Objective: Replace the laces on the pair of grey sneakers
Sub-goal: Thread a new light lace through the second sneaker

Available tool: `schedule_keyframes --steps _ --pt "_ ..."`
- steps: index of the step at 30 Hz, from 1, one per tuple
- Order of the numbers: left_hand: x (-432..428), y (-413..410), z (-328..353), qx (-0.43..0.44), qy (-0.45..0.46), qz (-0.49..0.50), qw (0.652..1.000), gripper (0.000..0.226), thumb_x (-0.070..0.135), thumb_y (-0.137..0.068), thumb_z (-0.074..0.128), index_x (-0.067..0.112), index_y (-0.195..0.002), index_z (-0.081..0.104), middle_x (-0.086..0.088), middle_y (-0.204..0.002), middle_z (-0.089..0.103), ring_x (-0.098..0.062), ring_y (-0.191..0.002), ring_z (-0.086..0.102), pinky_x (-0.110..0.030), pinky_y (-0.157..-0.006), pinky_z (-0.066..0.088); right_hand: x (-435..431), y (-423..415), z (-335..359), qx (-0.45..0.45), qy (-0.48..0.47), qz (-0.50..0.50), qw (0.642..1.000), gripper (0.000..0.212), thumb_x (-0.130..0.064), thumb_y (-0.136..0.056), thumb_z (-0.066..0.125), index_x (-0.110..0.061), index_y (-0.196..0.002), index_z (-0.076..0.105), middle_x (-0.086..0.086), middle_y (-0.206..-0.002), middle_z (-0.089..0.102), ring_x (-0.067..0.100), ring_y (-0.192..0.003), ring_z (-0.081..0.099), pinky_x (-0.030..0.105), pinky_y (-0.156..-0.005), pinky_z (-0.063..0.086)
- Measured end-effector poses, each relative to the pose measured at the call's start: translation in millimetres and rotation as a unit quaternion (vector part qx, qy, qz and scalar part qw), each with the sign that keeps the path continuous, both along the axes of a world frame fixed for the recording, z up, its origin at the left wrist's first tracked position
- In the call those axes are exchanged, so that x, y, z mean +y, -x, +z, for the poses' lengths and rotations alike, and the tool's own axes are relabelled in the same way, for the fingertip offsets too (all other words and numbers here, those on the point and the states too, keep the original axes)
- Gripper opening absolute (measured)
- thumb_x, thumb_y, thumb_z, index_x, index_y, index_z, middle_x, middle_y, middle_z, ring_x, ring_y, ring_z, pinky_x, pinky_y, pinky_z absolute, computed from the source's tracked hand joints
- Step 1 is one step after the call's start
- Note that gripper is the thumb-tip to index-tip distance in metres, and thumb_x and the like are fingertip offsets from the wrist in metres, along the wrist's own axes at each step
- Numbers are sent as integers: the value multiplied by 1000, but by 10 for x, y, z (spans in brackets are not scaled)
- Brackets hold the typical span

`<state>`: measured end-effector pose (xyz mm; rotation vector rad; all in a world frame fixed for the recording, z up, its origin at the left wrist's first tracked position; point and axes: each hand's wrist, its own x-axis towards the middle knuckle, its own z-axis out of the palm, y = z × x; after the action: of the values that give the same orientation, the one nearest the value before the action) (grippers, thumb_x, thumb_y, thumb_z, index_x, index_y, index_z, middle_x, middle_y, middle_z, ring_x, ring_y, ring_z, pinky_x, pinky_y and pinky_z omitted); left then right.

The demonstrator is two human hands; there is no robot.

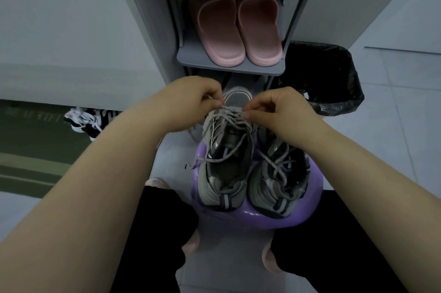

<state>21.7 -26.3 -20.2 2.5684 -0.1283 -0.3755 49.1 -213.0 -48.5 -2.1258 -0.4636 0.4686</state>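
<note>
Two sneakers [225,161], two pink slippers [220,28] — maybe two striped shoes [88,121].

The head camera looks steeply down from close above the purple stool [238,219]. It faces the shoe rack [191,60] just beyond the stool.

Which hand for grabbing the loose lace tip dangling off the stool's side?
Left, likely. The lace tip hangs off the purple stool on the left hand side, beside that forearm; the right hand would have to reach across the sneaker. Both pinch lace now.
</note>
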Motion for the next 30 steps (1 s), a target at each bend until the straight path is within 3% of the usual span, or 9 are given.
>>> schedule_keyframes --steps 2,5,9,11,13,16,20,25,30 --pt "18 33 2 42 9 -6 999 8 22 -92 53 20 -92 61 12 -76 53 -6 -71 55 -6 -60 37 64 19 -73 -30 42 -18 998 8 -27 -77 73 -19 -76 71 -11 -54 54 -1 -46 47 9 -49 33" --pt "-42 62 -26 103 32 -13 994 16 28 -91 55 18 -100 63 8 -79 62 -14 -81 61 -24 -73 46 181 85 -145 -47 51 -18 997 14 -37 -76 72 -24 -73 68 -11 -59 57 1 -53 50 20 -57 40" --pt "34 18 -65 71 1 25 997 10 23 -90 57 20 -87 66 11 -67 55 -6 -64 52 -18 -59 40 285 165 -181 -84 139 -34 986 46 -55 -81 59 -18 -55 49 -3 -50 44 13 -50 43 28 -51 35" --pt "45 22 -113 64 -25 35 997 10 24 -89 59 18 -87 66 10 -69 55 -8 -66 51 -22 -60 39 325 209 -198 -67 191 -2 979 53 -56 -84 55 -13 -53 47 1 -48 41 15 -48 41 29 -48 32" --pt "14 43 -178 63 -26 49 996 12 24 -88 60 14 -89 67 6 -75 58 -13 -75 54 -22 -68 39 344 222 -233 -37 194 25 980 47 -44 -83 59 -14 -51 44 1 -49 39 15 -47 39 28 -49 30" --pt "-34 68 -277 76 -10 56 996 12 22 -87 60 12 -86 67 3 -75 59 -15 -76 56 -23 -69 41 324 171 -250 9 162 30 986 42 -28 -81 64 -22 -49 38 -3 -49 34 10 -47 33 25 -48 25" --pt "-60 92 -323 83 -6 43 996 10 18 -84 61 15 -74 61 8 -64 54 -12 -65 50 -21 -57 37 277 152 -265 47 117 11 992 10 -25 -77 71 -17 -76 64 -6 -54 42 7 -50 38 22 -50 31" --pt "-61 86 -316 100 -4 29 995 25 18 -82 61 24 -61 50 9 -62 49 -8 -59 45 -20 -55 35 266 143 -279 45 102 4 994 15 -25 -75 74 -14 -81 67 -5 -54 42 8 -50 36 22 -50 30" --pt "-81 95 -287 119 -8 0 993 13 18 -85 59 15 -72 56 8 -61 49 -6 -54 44 -20 -55 34 258 156 -284 36 90 13 995 20 -25 -76 73 -7 -83 67 -4 -55 40 10 -50 35 26 -52 31"
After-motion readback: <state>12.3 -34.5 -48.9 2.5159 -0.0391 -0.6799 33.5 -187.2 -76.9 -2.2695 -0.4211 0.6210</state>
